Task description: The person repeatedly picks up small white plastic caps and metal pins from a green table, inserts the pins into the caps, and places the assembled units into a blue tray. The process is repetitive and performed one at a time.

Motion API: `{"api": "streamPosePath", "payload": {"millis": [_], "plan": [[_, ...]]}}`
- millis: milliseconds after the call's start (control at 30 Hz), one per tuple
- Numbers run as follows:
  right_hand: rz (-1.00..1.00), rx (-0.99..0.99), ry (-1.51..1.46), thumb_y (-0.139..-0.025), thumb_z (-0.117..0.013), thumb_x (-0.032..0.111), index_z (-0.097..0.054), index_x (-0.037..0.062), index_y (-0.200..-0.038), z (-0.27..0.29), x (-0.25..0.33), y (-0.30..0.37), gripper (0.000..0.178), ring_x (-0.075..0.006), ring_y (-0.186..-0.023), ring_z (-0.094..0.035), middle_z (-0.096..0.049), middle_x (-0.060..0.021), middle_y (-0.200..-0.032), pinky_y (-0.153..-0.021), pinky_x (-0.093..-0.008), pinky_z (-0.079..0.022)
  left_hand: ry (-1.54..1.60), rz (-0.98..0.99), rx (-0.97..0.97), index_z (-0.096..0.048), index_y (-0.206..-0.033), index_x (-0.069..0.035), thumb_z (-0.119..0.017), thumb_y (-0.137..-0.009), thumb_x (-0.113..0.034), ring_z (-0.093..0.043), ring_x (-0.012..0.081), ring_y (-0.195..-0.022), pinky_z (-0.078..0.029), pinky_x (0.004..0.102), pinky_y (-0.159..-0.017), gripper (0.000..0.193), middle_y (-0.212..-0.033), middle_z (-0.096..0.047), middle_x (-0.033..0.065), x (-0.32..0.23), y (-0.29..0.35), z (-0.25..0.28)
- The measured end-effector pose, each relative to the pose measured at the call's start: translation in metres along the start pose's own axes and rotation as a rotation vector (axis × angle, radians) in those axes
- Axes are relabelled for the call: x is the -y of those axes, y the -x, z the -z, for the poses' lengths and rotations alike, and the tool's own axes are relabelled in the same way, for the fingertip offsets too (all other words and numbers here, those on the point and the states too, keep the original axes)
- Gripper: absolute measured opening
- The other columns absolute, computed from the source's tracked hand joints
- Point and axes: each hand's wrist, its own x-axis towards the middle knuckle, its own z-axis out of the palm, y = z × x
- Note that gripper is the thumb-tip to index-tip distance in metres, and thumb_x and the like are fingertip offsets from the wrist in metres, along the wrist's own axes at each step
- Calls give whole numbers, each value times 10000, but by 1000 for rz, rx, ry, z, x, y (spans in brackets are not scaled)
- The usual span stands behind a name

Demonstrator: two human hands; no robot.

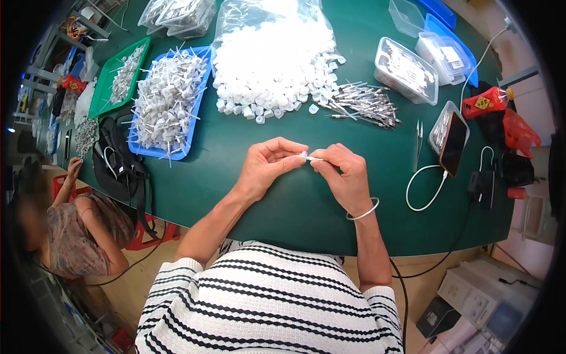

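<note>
White piece (305, 156) (small) between hands (268, 165) (346, 175)

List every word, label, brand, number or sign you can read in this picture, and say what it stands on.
No text is clear enough to quote.
Red bottle-like item: a yellow and black mark, too small to read.
Clear tub: a pale, label-like patch, too small to read.
Phone: dark screen, no text can be made out.
Small white piece in the left hand: no marking visible.
</note>
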Motion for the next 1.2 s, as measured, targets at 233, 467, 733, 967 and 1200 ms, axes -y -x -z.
{"api": "streamPosePath", "payload": {"millis": [233, 467, 733, 967, 1200], "plan": [[-17, -81, -26, -794, -692, 49, -685, 23, -880, -12, 5, 2, 91, -162, -623, -503, -581, -38, -670, -564, -284, -405, -84, -141, -16, -626, -1050, 39, -646, -837, 32, -617, 106, -887, -515, 218, -794, 215, -956, -625, 66, -5, 3, -4], [-295, 83, -778, -878, -644, 80, -673, -7, -937, -7, 1, 2, 109, -89, -776, -506, -592, -12, -849, -686, -225, -404, -141, -354, 1, -607, -1061, 39, -656, -824, 39, -637, 135, -865, -540, 238, -779, 242, -952, -621, 83, -24, 14, -18], [-333, 237, -940, -894, -638, 140, -672, -1, -951, -15, -8, 7, 156, -96, -803, -511, -580, -15, -872, -723, -224, -389, -329, -405, 39, -621, -970, 38, -657, -822, 46, -654, 149, -846, -536, 232, -736, 153, -936, -631, 89, -30, 23, -8], [-322, 375, -941, -896, -634, 142, -677, -4, -945, -18, -6, 9, 161, -103, -805, -496, -566, -19, -851, -733, -230, -390, -595, -553, 115, -646, -866, 36, -681, -812, -37, -657, 132, -741, -527, 243, -669, 98, -840, -653, 84, -44, 27, 2], [-348, 459, -910, -886, -641, 138, -676, -17, -928, -20, -5, 8, 165, -110, -809, -497, -565, -22, -847, -748, -237, -396, -413, -172, 351, -636, -900, 17, -669, -841, -59, -632, 100, -784, -511, 226, -715, 101, -841, -667, 53, -61, 23, 16]]}}
